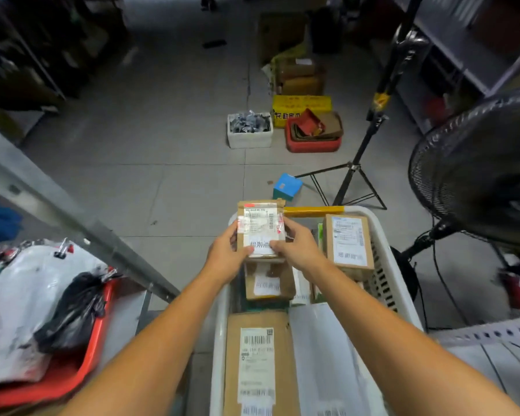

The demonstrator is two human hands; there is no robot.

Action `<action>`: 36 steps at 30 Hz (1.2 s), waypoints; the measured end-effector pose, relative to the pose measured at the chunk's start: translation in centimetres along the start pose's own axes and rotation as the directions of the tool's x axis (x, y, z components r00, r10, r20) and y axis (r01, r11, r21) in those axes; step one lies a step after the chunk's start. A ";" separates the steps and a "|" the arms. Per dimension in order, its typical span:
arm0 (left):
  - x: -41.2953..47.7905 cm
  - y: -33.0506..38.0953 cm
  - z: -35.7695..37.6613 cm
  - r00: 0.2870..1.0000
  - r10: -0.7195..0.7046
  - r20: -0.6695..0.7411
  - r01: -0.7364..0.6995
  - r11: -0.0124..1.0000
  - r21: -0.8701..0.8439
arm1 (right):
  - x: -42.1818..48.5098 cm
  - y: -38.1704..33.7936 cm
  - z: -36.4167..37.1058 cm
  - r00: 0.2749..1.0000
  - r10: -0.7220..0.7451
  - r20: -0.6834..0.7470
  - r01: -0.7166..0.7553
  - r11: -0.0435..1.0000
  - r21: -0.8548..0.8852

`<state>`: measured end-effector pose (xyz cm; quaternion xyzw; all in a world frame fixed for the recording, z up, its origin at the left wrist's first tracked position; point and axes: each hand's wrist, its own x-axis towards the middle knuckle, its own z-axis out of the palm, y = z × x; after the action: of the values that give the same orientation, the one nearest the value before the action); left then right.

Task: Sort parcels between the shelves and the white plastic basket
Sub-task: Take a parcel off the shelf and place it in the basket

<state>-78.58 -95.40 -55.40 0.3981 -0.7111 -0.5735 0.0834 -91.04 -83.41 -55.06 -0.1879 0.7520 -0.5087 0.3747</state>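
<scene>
Grip of left hand (225, 259) and right hand (297, 249) holds parcel (260, 219) (thumbs (246, 250) partly hide label (261, 235)).

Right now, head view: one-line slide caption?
Left hand and right hand hold a labelled parcel over the white basket.

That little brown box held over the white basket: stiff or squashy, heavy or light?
Probably stiff: the small cardboard box keeps flat faces and square edges between the left hand and right hand. Likely light, since thumbs and fingers alone hold it up. Its glossy tape may be slightly slippery.
</scene>
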 end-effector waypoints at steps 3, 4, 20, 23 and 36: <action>1.7 -0.8 -0.3 1.000 -0.013 0.011 0.013 1.000 0.007 | 1.5 0.1 0.4 1.000 0.005 0.003 -0.005 0.999 -0.036; 2.1 -1.0 -0.4 1.000 -0.016 0.015 0.016 1.000 0.012 | 1.7 0.0 0.4 1.000 0.007 0.005 -0.007 0.999 -0.045; -2.5 2.2 -1.0 1.000 -0.031 0.001 0.028 0.903 0.429 | -3.1 -2.3 -3.9 0.998 0.026 0.055 -0.001 0.915 -0.404; -6.4 4.9 -1.4 0.999 -0.026 0.044 -0.005 0.804 0.594 | -7.5 -4.0 -6.4 0.998 0.051 0.037 -0.020 0.817 -0.576; -22.0 16.9 3.4 0.892 0.210 0.401 -0.450 0.504 0.737 | -31.7 -8.4 -13.9 0.957 0.039 -0.289 -0.236 0.685 -0.689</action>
<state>-73.77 -77.88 -34.13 0.1678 -0.9605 -0.2011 -0.0937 -81.74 -57.15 -32.83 -0.1954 0.9435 -0.1650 0.2109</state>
